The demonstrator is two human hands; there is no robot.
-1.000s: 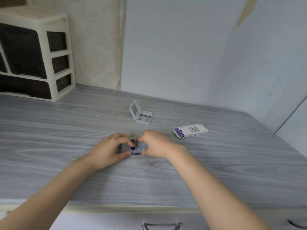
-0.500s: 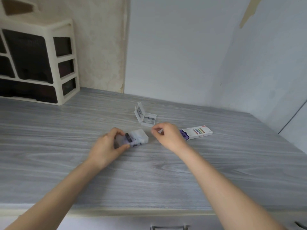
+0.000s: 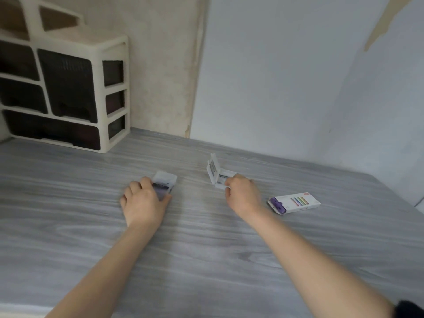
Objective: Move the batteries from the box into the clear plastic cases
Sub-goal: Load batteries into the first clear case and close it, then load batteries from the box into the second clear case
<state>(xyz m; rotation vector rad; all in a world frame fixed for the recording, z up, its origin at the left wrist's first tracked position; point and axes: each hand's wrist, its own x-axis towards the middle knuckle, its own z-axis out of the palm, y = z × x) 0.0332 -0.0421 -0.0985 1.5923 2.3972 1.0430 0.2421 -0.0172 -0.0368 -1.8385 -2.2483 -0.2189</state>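
Note:
A closed clear plastic case (image 3: 163,182) with dark and purple batteries inside lies on the grey table, and my left hand (image 3: 144,201) grips its near end. A second clear case (image 3: 219,176) stands farther right with its lid tilted up. My right hand (image 3: 242,193) touches the front edge of that open case, fingers curled on it. The white battery box (image 3: 296,202) with coloured stripes lies to the right of my right hand, its open end showing purple batteries (image 3: 276,204).
A cream plastic drawer unit (image 3: 68,95) with dark drawers stands at the back left against the wall. The grey wood-grain table (image 3: 206,249) meets walls behind and on the right. A dark object (image 3: 410,309) shows at the bottom right corner.
Both hands were together on one case. My left hand has slid that case to the left, and my right hand has let go and moved right to the open case.

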